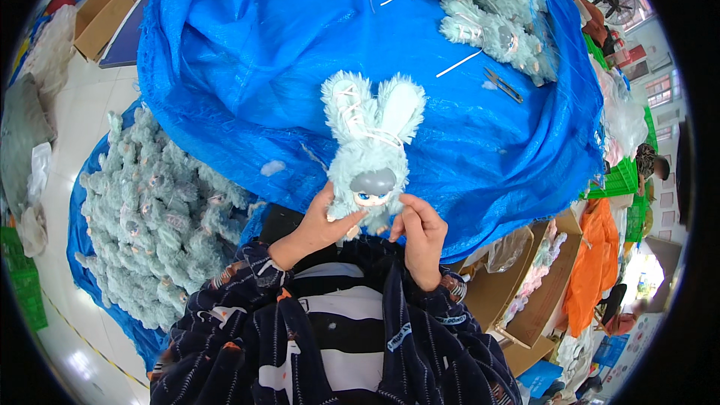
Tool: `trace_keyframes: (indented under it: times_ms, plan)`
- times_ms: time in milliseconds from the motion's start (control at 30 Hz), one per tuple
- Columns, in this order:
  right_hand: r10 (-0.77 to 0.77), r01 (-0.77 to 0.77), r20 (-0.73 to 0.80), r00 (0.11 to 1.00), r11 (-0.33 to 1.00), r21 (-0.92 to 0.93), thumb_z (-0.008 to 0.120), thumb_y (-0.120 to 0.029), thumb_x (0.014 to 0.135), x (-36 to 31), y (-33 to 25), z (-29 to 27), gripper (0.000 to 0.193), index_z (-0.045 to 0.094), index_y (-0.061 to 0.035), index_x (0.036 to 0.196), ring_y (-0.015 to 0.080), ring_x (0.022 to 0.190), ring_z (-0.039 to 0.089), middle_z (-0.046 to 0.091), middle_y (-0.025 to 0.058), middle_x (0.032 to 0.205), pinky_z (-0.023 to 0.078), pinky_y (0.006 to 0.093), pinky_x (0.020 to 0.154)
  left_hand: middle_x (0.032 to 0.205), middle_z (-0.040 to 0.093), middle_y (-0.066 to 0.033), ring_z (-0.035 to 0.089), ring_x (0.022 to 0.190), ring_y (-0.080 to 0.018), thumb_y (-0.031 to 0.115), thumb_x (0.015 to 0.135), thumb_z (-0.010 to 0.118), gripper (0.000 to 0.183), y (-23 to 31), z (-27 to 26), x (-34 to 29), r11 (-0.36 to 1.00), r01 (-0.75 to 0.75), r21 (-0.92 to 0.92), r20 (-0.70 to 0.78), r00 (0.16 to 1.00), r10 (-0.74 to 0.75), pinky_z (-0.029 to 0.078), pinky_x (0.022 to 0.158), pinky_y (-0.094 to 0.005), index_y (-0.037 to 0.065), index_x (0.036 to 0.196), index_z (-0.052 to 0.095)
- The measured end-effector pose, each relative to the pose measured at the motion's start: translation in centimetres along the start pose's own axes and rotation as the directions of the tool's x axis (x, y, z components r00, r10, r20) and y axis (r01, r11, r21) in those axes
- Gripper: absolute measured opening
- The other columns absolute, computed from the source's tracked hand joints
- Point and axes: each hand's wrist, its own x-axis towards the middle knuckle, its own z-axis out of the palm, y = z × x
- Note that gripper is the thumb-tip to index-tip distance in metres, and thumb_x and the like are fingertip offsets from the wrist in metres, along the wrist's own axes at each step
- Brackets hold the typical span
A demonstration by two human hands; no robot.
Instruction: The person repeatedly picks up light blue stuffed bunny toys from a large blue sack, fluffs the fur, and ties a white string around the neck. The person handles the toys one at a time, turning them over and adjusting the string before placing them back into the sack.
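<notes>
A pale blue-green plush doll [358, 156] with long rabbit ears stands out in front of me, ears pointing away. Its small face has blue eyes, and a grey visor-like patch [373, 181] covers the forehead. White cord [351, 110] criss-crosses the left ear and runs over the head. My left hand [319, 221] is closed round the doll's lower left side, thumb across its front. At the lower right side, my right hand [421, 229] is closed with its fingertips pinched against the doll; any small part between them is hidden.
A blue tarp [262, 52] covers the work surface. Small scissors [504, 85] and a white strip [459, 63] lie at its right. Similar plush dolls [499, 34] are heaped at the far edge, and a larger pile [150, 217] stands left. Cardboard boxes [544, 285] are at the right.
</notes>
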Motion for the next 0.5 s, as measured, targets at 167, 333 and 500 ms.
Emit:
trace_keyframes:
  times_ms: [167,333,500]
  plan:
    - [-0.177,0.211,0.124,0.976,0.903,-0.374,0.059,-0.003,0.077,0.2,-1.0,-0.2,0.024,0.056,0.0006,0.102,0.0071,0.053,0.052,0.054,0.0036,0.06,0.041,0.0215,0.046,0.102,0.056,-0.01,0.053,0.093,-0.0163,0.004,0.072,0.063,0.041,-0.9,-0.6,0.2,0.994,-0.085,0.062,-0.117,0.989,0.092,0.042,0.079,-0.0291,-0.002,0.109,0.047]
    - [-0.415,0.534,0.346,0.842,0.546,-0.645,0.069,-0.004,0.069,0.3,0.7,0.9,0.029,0.057,-0.0012,0.095,0.0131,0.052,0.057,0.057,0.008,0.062,0.045,0.024,0.048,0.104,0.057,-0.0094,0.055,0.094,-0.016,0.001,0.076,0.059,0.027,-0.8,-0.5,0.2,0.991,0.024,-0.131,-0.202,0.978,-0.05,0.044,0.081,-0.0286,-0.001,0.103,0.055]
    - [-0.336,0.338,0.118,0.934,0.731,-0.592,0.062,-0.005,0.076,0.0,0.6,1.4,0.014,0.054,0.0001,0.087,0.0115,0.051,0.056,0.056,0.0049,0.059,0.045,0.0246,0.048,0.104,0.058,-0.0089,0.055,0.095,-0.0149,0.0,0.073,0.061,0.027,0.8,-0.2,0.1,0.991,0.024,-0.134,-0.155,0.987,-0.044,0.043,0.082,-0.0283,-0.003,0.1,0.057]
